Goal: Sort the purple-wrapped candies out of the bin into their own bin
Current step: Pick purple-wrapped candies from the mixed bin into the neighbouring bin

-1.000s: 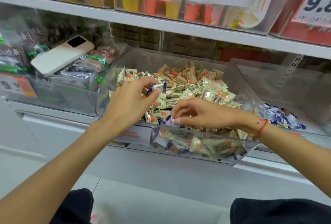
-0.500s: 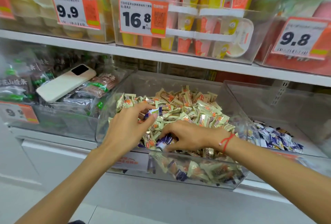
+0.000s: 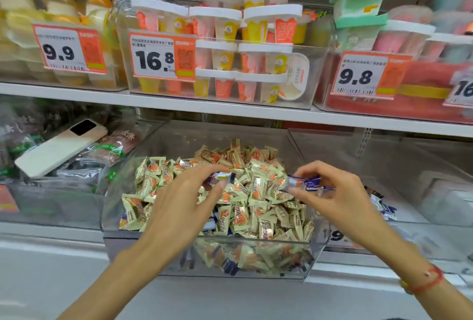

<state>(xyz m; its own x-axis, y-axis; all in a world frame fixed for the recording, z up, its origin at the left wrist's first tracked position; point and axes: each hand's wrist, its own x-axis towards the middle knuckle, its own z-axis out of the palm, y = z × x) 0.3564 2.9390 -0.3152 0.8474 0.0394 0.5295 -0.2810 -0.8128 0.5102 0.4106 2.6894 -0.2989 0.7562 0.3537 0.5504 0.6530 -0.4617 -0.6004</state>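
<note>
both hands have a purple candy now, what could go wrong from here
The right hand holds its purple candy only at the fingertips, so it might slip back into the cream candies before reaching the right bin. The left hand must cross further with its candy. Purple ones low against the front wall are easy to miss.

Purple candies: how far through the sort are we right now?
Partly done. Some purple candies already lie in the bin to the right. In hand: the left hand pinches one purple candy, and the right hand grips another above the pile. Left: more purple wrappers show through the front wall of the mixed bin, low in the pile.
</note>
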